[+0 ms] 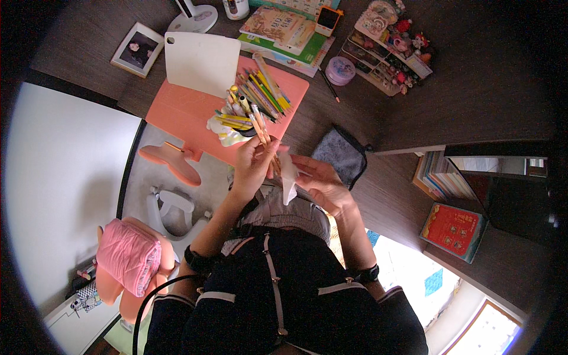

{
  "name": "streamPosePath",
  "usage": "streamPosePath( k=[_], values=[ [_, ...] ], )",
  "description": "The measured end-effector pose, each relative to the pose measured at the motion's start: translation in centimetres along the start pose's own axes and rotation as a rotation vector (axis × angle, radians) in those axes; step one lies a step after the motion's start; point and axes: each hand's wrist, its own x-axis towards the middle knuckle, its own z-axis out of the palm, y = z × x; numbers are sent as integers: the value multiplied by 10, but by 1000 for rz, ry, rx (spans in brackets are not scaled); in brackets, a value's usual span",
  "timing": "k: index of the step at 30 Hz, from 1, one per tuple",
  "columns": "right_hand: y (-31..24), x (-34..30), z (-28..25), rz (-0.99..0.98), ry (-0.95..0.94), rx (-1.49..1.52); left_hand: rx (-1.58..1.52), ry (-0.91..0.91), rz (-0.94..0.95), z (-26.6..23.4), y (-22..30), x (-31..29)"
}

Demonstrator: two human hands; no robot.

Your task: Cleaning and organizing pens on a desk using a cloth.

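My left hand (253,164) is closed round a few slim orange-pink sticks (260,125) with silvery upper ends; whether they are pens or brushes I cannot tell. Against their lower part, my right hand (325,184) pinches a white tissue (289,180), which hangs down between both hands. Just beyond the left hand stands a white-and-yellow pen holder (223,137) with a dark rim, full of pens and pencils. Behind it, a loose bundle of coloured pencils (269,92) lies on the pink desktop (186,118).
A white tablet-shaped case (201,64) leans at the back, beside a framed photo (137,50). Books (290,50), a round lilac tin (340,71) and a trinket rack (387,47) stand further right. A dark grey pouch (340,155) lies near my right hand; a pink-cushioned chair (133,257) is lower left.
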Motion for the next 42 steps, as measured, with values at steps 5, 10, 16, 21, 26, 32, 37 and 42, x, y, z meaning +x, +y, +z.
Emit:
streamPosePath(
  k=[5,10,16,21,26,32,37,42],
  values=[
    [9,5,7,-268,197,-103,11,34,28,4,2,-2],
    [-10,1,-4,-357,257,-1,-27,173,73,-5,2,2],
    [-18,2,-35,-416,302,-392,-101,193,6,-6,5,-1],
    [-37,-4,-11,-483,202,-282,-95,190,70,-11,-1,3],
    [-10,13,-59,-494,488,-769,-86,158,60,-10,0,2],
    [-16,10,-44,-458,628,-1145,-120,124,22,-3,17,-2],
    [-18,11,-54,-433,386,-633,-50,39,30,-11,3,2],
    [-18,11,-69,-462,596,-1239,-75,49,59,-6,11,2]
  ],
)
